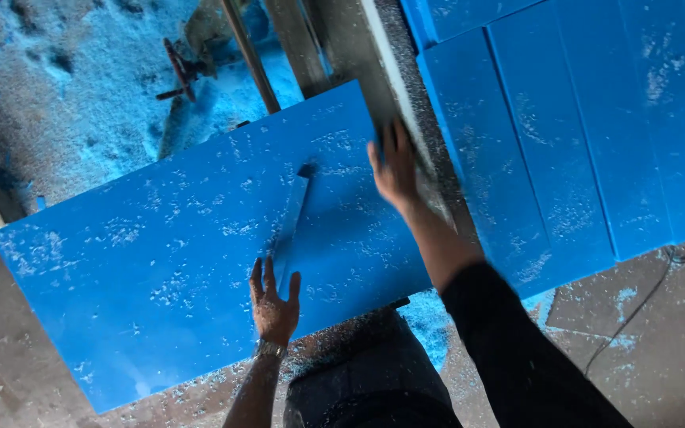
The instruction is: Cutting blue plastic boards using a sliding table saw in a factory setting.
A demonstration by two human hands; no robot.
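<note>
A large blue board (160, 261) lies flat on a saw table, dusted with pale shavings. A straight cut slot (291, 218) runs partway into it from the near edge. My left hand (273, 305) rests flat on the board beside the near end of that slot, fingers spread. My right hand (394, 170) presses open on the board's far right corner, against a grey metal fence rail (406, 103). Neither hand holds anything. A watch sits on my left wrist.
Several blue cut panels (588, 135) lie side by side to the right of the rail. Blue sawdust (65, 87) covers the floor and frame at upper left. A black cable (636, 309) trails on the rusty floor at lower right.
</note>
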